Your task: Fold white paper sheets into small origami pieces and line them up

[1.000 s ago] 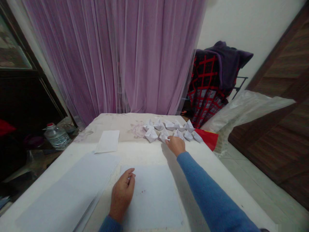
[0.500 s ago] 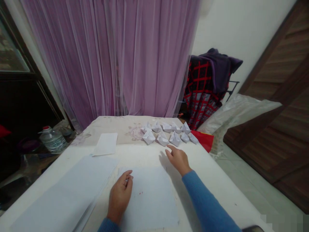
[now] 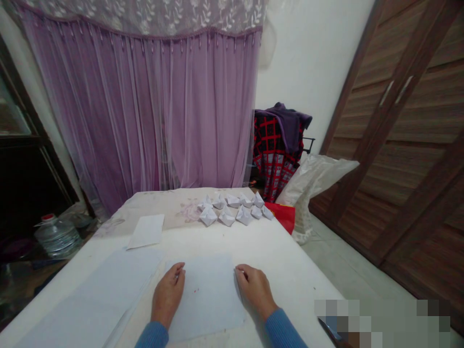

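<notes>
A white sheet of paper (image 3: 208,299) with small reddish specks lies flat on the table between my hands. My left hand (image 3: 168,295) rests at its left edge with the fingers curled closed. At the opposite edge is my right hand (image 3: 255,290), its thumb and fingers drawn together at the paper's border. Whether either hand pinches the paper is hidden. Beyond them, several folded paper boats (image 3: 226,216) stand in two rows near the far right of the table.
To the left lie a stack of larger white sheets (image 3: 90,295) and a smaller folded white paper (image 3: 147,231). The table (image 3: 286,270) has a pale cover. A red bag (image 3: 284,217) touches its right side; a water bottle (image 3: 58,236) stands beyond its left.
My right hand has drawn back from the paper boats to the sheet's right edge. My left hand stays by the sheet. The view has tilted up and turned right.
</notes>
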Demonstrator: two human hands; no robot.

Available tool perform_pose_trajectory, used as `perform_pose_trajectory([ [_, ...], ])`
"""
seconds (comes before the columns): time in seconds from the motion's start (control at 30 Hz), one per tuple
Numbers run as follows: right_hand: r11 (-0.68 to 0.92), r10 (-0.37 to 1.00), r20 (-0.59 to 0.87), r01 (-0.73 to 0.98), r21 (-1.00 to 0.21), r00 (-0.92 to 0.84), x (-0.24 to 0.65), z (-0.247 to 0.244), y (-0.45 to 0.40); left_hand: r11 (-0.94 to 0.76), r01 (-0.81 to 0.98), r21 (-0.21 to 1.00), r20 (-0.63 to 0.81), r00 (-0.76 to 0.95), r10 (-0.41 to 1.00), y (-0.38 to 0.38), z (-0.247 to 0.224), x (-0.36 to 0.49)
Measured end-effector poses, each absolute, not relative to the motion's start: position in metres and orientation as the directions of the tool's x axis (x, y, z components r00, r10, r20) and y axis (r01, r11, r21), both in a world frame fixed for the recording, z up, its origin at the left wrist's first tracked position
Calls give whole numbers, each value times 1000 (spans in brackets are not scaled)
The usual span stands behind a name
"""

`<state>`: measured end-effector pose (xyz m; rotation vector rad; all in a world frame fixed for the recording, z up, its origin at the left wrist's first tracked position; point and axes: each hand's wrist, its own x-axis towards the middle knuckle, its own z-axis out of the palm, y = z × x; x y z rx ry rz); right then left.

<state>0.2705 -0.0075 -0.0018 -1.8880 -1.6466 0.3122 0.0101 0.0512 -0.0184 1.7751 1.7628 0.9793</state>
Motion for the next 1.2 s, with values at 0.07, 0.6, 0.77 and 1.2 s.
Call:
perform_pose_trajectory([
  [0.07, -42, 962, 202, 827, -561, 185, 267, -1, -14, -91, 697, 712, 167, -41, 985, 53, -16, 10],
  [0.6, 26, 940, 300, 848, -530, 159, 258, -11, -32, -454, 850, 267, 212, 408, 888, -23, -9, 19],
  [0.77, 102, 946, 312, 842, -530, 82, 260, -12, -42, -445, 859, 256, 162, 415, 895, -48, -13, 17],
  [1.2, 177, 941, 338, 824, -538, 19, 263, -16, -57, -386, 877, 288, 233, 327, 916, -65, -19, 15],
])
